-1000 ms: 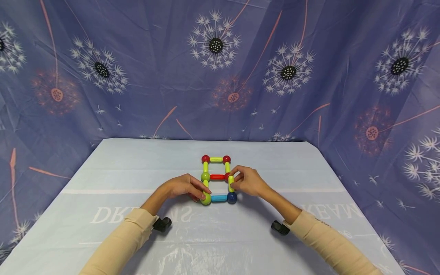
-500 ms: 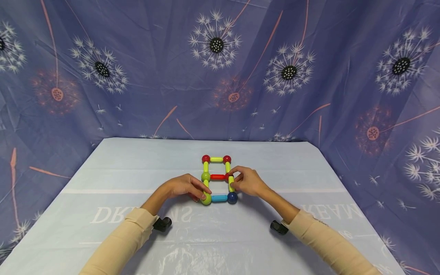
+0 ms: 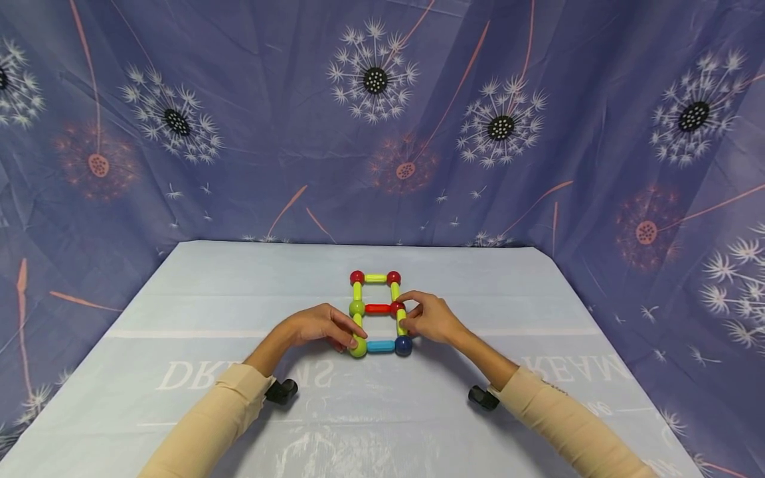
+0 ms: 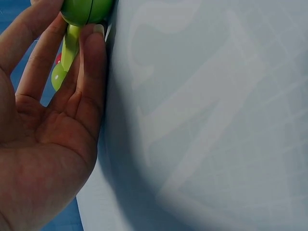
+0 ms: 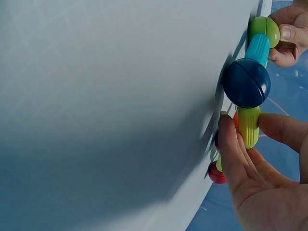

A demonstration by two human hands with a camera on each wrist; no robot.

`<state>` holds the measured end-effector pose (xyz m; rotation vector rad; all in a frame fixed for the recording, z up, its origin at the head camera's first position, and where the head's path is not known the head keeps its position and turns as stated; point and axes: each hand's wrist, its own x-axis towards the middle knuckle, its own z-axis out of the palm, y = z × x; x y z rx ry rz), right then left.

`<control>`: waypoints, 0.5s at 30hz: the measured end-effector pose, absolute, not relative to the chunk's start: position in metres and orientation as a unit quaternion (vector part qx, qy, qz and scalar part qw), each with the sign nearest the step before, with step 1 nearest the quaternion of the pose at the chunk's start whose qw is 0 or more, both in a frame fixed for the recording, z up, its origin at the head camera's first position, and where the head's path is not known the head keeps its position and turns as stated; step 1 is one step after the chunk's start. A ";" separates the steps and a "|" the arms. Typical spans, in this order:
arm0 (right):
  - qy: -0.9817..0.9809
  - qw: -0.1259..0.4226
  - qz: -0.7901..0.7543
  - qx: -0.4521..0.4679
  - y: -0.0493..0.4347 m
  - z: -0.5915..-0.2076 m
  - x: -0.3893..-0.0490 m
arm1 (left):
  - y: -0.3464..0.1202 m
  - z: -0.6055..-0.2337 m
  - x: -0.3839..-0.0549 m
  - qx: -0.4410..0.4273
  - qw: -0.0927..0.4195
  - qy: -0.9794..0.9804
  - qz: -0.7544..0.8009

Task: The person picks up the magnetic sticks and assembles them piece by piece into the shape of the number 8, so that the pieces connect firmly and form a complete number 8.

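Observation:
A flat ladder-like frame of magnetic rods and balls lies on the table. My left hand [image 3: 317,325] pinches the near-left green ball [image 3: 358,348] between thumb and fingers. My right hand [image 3: 433,318] grips the yellow-green rod [image 5: 249,126] on the near right side. That rod runs between the navy ball [image 3: 403,345] and the middle red ball [image 3: 397,308], which my index finger partly covers. A light blue rod [image 3: 380,346] joins the navy and green balls. Across the middle, a red rod [image 3: 378,309] reaches another green ball [image 3: 356,307].
Two red balls form the far corners, with a yellow-green rod [image 3: 375,278] between them. The pale printed table cover [image 3: 382,411] surrounds the frame. Behind the table hangs a purple dandelion curtain [image 3: 287,133]. Black wrist cameras sit below both hands.
The rod in my right hand has lowered and come into line with the middle red ball, which shows more clearly. My right hand has dropped slightly; my left hand stays put.

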<state>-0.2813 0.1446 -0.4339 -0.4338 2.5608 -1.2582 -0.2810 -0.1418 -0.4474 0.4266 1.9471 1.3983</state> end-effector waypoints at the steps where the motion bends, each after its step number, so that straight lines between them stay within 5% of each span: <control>1: 0.880 0.128 -0.433 -0.149 0.145 -0.434 -0.282 | -0.142 -0.447 -0.281 0.165 0.346 0.750 0.539; 15: 0.883 0.134 -0.426 -0.144 0.146 -0.434 -0.281 | -0.141 -0.445 -0.280 0.163 0.348 0.751 0.537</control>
